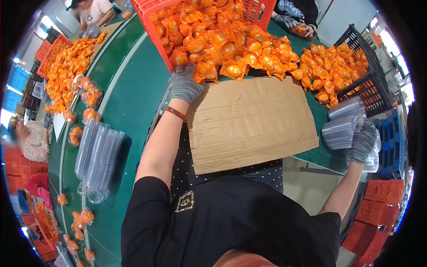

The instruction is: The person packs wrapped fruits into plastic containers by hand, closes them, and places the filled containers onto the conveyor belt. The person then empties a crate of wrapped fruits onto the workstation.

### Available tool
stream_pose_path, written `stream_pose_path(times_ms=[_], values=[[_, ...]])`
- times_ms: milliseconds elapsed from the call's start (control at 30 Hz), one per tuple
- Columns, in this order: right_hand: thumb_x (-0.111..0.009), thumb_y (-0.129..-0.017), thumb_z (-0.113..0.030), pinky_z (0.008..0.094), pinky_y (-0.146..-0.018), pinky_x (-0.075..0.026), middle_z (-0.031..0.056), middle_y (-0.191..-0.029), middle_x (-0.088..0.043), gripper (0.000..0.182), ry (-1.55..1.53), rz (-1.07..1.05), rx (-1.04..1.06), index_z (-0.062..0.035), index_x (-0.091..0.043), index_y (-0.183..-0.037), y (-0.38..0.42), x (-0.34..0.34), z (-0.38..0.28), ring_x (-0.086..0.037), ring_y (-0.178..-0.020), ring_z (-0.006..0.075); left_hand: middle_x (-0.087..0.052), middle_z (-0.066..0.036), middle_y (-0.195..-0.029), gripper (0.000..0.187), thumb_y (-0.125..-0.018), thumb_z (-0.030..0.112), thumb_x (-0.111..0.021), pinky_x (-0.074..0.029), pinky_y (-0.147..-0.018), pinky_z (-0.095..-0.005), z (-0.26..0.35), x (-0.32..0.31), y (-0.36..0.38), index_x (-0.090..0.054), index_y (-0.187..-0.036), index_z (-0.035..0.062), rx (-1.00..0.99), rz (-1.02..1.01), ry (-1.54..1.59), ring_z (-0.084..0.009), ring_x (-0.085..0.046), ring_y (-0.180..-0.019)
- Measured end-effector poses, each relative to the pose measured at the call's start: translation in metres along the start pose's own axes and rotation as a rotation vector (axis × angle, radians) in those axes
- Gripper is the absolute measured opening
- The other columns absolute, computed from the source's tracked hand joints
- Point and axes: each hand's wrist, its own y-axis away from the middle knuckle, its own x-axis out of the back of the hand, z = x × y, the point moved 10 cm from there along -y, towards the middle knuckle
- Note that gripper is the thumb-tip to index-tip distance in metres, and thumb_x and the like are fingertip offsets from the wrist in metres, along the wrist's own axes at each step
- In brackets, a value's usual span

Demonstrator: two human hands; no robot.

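My left hand (pixel 186 84), in a grey knit glove, reaches to the near corner of the red crate (pixel 156 33). Its fingers stretch out against the orange-wrapped fruits (pixel 222 38) that spill from the crate; the fingertips are partly hidden. On the right, my right hand (pixel 364 139), also gloved, has its fingers around the edge of a stack of clear plastic containers (pixel 338 133). Between the two hands lies a flat sheet of brown cardboard (pixel 253 124), with a few small orange scraps on it.
Another stack of clear containers (pixel 100 153) lies on the green conveyor belt (pixel 133 89) at left, near packed fruit (pixel 91 95). A black crate (pixel 364 93) spills more wrapped fruit at right. Co-workers stand across and along the belt. Blue pallets (pixel 389 138) and red crates (pixel 371 209) stand at far right.
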Motion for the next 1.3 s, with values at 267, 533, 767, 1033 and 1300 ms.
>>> stream_pose_path(times_ms=[267, 533, 767, 1033, 1300], values=[[-0.063, -0.097, -0.035, 0.0494, -0.093, -0.050, 0.0219, -0.112, -0.069, 0.039, -0.235, 0.040, -0.037, 0.0003, -0.071, -0.109, 0.002, 0.015, -0.021, -0.065, -0.102, 0.0406, -0.064, -0.016, -0.125, 0.057, -0.084, 0.014, -0.077, -0.056, -0.095, -0.0392, -0.027, 0.023, 0.016, -0.052, -0.135, 0.0039, 0.149, 0.130, 1.333, -0.0311, -0.067, -0.106], [-0.065, -0.093, -0.024, 0.0506, -0.103, -0.044, 0.0107, -0.126, -0.064, 0.032, -0.329, 0.440, 0.432, -0.0118, -0.065, -0.123, 0.054, 0.055, -0.172, -0.057, -0.121, 0.0322, -0.055, -0.020, -0.138, 0.070, -0.081, 0.021, -0.074, -0.051, -0.105, -0.0598, 0.034, 0.008, 0.054, -0.045, -0.142, 0.0045, 0.300, -0.433, 2.411, -0.0403, -0.055, -0.127], [-0.065, -0.087, -0.031, 0.0441, -0.087, -0.047, 0.0105, -0.092, -0.065, 0.024, -0.742, -0.045, 0.883, -0.0116, -0.069, -0.101, 0.117, 0.055, -0.394, -0.062, -0.096, 0.0263, -0.051, -0.024, -0.143, 0.079, -0.082, 0.017, -0.073, -0.046, -0.110, -0.0603, 0.068, -0.025, 0.087, -0.037, -0.148, -0.0029, 0.159, -0.690, 2.317, -0.0429, -0.053, -0.131], [-0.079, -0.085, -0.044, 0.0388, -0.094, -0.054, 0.0183, -0.118, -0.067, 0.070, -1.405, -0.746, 0.246, 0.0034, -0.058, -0.133, 0.078, 0.041, -0.391, -0.067, -0.101, 0.0279, -0.059, -0.016, -0.133, 0.080, -0.084, 0.028, -0.080, -0.057, -0.097, -0.0455, 0.085, -0.014, 0.127, -0.039, -0.148, 0.0024, 0.044, -0.880, 1.937, -0.0294, -0.064, -0.118], [-0.081, -0.086, -0.037, 0.0346, -0.099, -0.051, 0.0165, -0.123, -0.066, 0.075, -1.600, -1.039, 0.349, 0.0014, -0.048, -0.141, 0.132, 0.014, -0.378, -0.064, -0.114, 0.0218, -0.059, -0.013, -0.124, 0.075, -0.080, 0.033, -0.088, -0.057, -0.090, -0.0344, 0.086, -0.028, 0.163, -0.043, -0.133, 0.0052, 0.041, -0.884, 1.199, -0.0171, -0.064, -0.103]])
